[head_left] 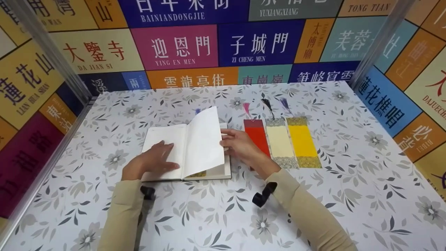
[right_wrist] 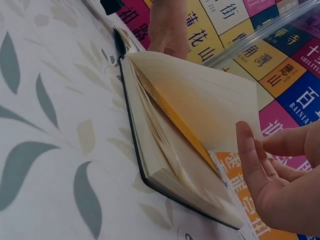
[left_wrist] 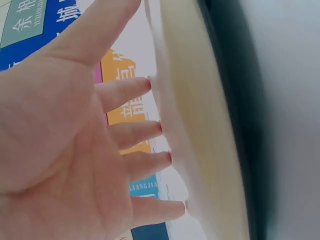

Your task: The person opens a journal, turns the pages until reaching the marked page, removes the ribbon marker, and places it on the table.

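An open notebook (head_left: pixel 163 136) with white pages lies on the table. My left hand (head_left: pixel 153 161) rests on its left page, fingers fairly straight; the left wrist view shows the fingertips touching the paper above the page block (left_wrist: pixel 200 100). With thumb and fingers, my right hand (head_left: pixel 242 146) pinches the outer edge of a lifted page (head_left: pixel 205 143). Under that page, a yellow bookmark (right_wrist: pixel 177 125) lies inside the notebook. Its patterned gold end (head_left: pixel 200 173) shows at the bottom, and a blue tassel (head_left: pixel 198 111) at the top. The page covers most of it from above.
Right of the notebook lie a red bookmark (head_left: pixel 257 137), a cream one (head_left: pixel 279 141) and a yellow one (head_left: pixel 303 141), each with a tassel above. The floral tablecloth (head_left: pixel 209 216) covers the table. Panels with Chinese lettering (head_left: pixel 174 47) stand behind and at both sides.
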Action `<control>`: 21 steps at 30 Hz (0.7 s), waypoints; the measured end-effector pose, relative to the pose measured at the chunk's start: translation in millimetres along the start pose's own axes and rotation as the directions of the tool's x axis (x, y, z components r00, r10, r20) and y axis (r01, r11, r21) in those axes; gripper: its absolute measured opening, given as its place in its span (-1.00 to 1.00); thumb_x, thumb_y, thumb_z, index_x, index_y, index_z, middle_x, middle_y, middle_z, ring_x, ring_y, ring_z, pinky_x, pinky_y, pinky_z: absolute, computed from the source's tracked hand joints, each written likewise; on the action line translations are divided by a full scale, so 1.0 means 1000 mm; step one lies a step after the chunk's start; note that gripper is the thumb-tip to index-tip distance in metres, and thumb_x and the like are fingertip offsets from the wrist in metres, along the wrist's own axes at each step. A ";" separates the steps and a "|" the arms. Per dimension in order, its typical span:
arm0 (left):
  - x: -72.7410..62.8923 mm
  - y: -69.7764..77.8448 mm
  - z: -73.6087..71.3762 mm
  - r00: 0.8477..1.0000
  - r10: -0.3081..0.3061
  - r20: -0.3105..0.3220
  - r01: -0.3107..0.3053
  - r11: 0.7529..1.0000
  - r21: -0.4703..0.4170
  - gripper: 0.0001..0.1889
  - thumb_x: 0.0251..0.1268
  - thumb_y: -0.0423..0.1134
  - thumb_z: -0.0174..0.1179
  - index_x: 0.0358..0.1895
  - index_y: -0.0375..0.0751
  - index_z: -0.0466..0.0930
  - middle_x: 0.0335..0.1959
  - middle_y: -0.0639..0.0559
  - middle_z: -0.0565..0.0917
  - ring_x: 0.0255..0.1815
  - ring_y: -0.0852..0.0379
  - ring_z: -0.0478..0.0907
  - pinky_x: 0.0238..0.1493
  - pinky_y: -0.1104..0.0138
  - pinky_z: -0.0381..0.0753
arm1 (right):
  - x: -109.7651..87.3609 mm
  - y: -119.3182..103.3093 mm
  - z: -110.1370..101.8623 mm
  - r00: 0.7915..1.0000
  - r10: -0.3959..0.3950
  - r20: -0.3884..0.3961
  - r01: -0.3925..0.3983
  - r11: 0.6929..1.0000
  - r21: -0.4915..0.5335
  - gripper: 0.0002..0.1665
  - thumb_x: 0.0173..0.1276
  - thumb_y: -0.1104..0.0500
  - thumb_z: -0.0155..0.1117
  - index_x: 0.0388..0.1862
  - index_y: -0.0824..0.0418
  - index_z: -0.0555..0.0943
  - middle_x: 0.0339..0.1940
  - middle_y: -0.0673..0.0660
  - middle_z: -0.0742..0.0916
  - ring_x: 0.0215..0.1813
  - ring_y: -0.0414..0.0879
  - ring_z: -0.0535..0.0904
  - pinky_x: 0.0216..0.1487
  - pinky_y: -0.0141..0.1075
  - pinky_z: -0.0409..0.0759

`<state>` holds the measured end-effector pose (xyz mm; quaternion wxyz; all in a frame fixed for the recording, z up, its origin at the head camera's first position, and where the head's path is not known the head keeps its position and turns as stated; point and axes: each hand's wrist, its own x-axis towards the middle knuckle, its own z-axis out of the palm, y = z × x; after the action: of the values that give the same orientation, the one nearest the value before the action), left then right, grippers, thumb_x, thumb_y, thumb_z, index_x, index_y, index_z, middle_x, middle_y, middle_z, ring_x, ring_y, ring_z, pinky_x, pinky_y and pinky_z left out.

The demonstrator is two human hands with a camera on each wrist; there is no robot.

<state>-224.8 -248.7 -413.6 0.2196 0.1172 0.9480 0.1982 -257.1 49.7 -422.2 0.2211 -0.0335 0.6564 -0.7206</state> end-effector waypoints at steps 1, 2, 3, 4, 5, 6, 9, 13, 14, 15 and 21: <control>-0.002 -0.001 0.000 1.000 0.006 -0.004 -0.006 1.000 -0.014 -0.08 0.38 0.08 0.21 0.56 -0.44 0.02 0.58 -0.52 -0.03 0.62 -0.44 -0.18 0.60 -0.21 -0.05 | 0.000 -0.002 0.001 1.000 -0.004 0.002 0.004 1.000 0.004 -0.43 0.43 0.39 0.12 0.42 0.26 0.43 0.22 0.27 0.69 -0.11 -0.08 0.68 0.01 -0.18 0.73; -0.005 -0.001 0.000 1.000 0.008 -0.009 -0.008 1.000 -0.029 -0.11 0.40 0.06 0.21 0.56 -0.44 0.03 0.58 -0.52 -0.02 0.63 -0.44 -0.19 0.60 -0.20 -0.06 | 0.001 -0.003 0.002 1.000 -0.009 0.006 0.009 1.000 0.006 -0.45 0.44 0.37 0.12 0.41 0.26 0.44 0.20 0.26 0.70 -0.12 -0.08 0.68 0.00 -0.19 0.73; -0.006 -0.002 -0.001 1.000 0.020 -0.018 -0.020 1.000 -0.022 -0.14 0.42 0.04 0.19 0.54 -0.45 0.06 0.57 -0.52 0.02 0.62 -0.44 -0.16 0.60 -0.19 -0.05 | 0.001 -0.005 0.003 1.000 -0.013 0.011 0.013 1.000 0.007 -0.46 0.45 0.35 0.12 0.40 0.25 0.45 0.18 0.25 0.71 -0.12 -0.07 0.68 0.00 -0.19 0.73; -0.008 -0.002 0.000 0.999 0.032 -0.029 -0.032 0.999 -0.017 -0.17 0.44 0.02 0.17 0.53 -0.46 0.08 0.56 -0.51 0.05 0.62 -0.44 -0.15 0.61 -0.19 -0.05 | 0.001 -0.006 0.004 1.000 -0.018 0.016 0.018 1.000 0.003 -0.48 0.47 0.32 0.12 0.39 0.24 0.46 0.16 0.23 0.71 -0.11 -0.07 0.68 -0.02 -0.20 0.73; -0.011 -0.003 0.000 0.998 0.049 -0.041 -0.050 0.999 -0.013 -0.20 0.45 0.01 0.16 0.52 -0.48 0.11 0.54 -0.53 0.09 0.61 -0.46 -0.12 0.60 -0.19 -0.03 | 0.001 -0.008 0.005 0.999 -0.022 0.027 0.022 1.000 0.004 -0.50 0.49 0.28 0.12 0.39 0.23 0.47 0.16 0.22 0.71 -0.09 -0.05 0.69 -0.02 -0.21 0.73; -0.013 -0.003 0.000 0.997 0.063 -0.051 -0.064 0.998 -0.011 -0.21 0.46 0.00 0.16 0.50 -0.50 0.14 0.53 -0.54 0.12 0.60 -0.47 -0.10 0.59 -0.20 -0.01 | 0.001 -0.009 0.006 0.999 -0.029 0.043 0.029 1.000 0.007 -0.51 0.51 0.24 0.11 0.39 0.24 0.46 0.17 0.22 0.70 -0.07 -0.04 0.69 -0.02 -0.21 0.74; -0.020 -0.005 0.000 0.992 0.096 -0.079 -0.097 0.995 0.000 -0.28 0.48 -0.03 0.14 0.46 -0.53 0.21 0.49 -0.57 0.20 0.57 -0.49 -0.01 0.56 -0.21 0.07 | 0.001 -0.011 0.010 0.992 -0.062 0.108 0.062 0.998 0.005 -0.51 0.58 0.16 0.05 0.42 0.23 0.45 0.23 0.23 0.66 0.05 0.00 0.68 0.01 -0.18 0.75; -0.028 -0.007 0.001 0.986 0.113 -0.123 -0.113 0.994 0.013 -0.37 0.52 -0.10 0.09 0.43 -0.51 0.27 0.45 -0.55 0.28 0.53 -0.48 0.13 0.52 -0.21 0.16 | 0.001 -0.011 0.017 0.973 -0.100 0.208 0.115 0.991 -0.063 -0.48 0.62 0.14 -0.02 0.48 0.23 0.39 0.38 0.23 0.58 0.26 0.09 0.61 0.19 -0.03 0.68; -0.029 -0.007 0.001 0.984 0.114 -0.140 -0.113 0.993 0.018 -0.38 0.52 -0.11 0.08 0.43 -0.51 0.28 0.44 -0.53 0.31 0.51 -0.47 0.17 0.51 -0.20 0.19 | 0.001 -0.011 0.019 0.966 -0.105 0.236 0.133 0.985 -0.105 -0.47 0.62 0.15 -0.03 0.50 0.23 0.36 0.42 0.23 0.55 0.32 0.12 0.57 0.25 -0.01 0.65; -0.030 -0.008 0.001 0.982 0.110 -0.155 -0.109 0.994 0.019 -0.39 0.53 -0.13 0.06 0.44 -0.51 0.26 0.44 -0.52 0.32 0.50 -0.45 0.20 0.51 -0.20 0.20 | 0.001 -0.010 0.021 0.960 -0.109 0.259 0.151 0.977 -0.149 -0.46 0.62 0.16 -0.03 0.51 0.23 0.35 0.44 0.23 0.53 0.37 0.15 0.54 0.30 0.02 0.60; -0.036 -0.012 -0.001 0.976 0.019 -0.218 -0.037 0.996 -0.077 -0.33 0.61 -0.05 -0.08 0.54 -0.45 0.08 0.49 -0.49 0.26 0.53 -0.42 0.16 0.54 -0.20 0.13 | 0.002 -0.001 0.036 0.903 -0.182 0.389 0.366 0.800 -0.476 -0.46 0.57 0.24 -0.01 0.49 0.27 0.38 0.51 0.21 0.47 0.53 0.16 0.36 0.52 -0.02 0.37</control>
<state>-195.5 -270.8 -404.9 0.1166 0.0994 0.9558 0.2509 -246.9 16.0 -416.4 0.1992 -0.3080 0.7741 -0.5161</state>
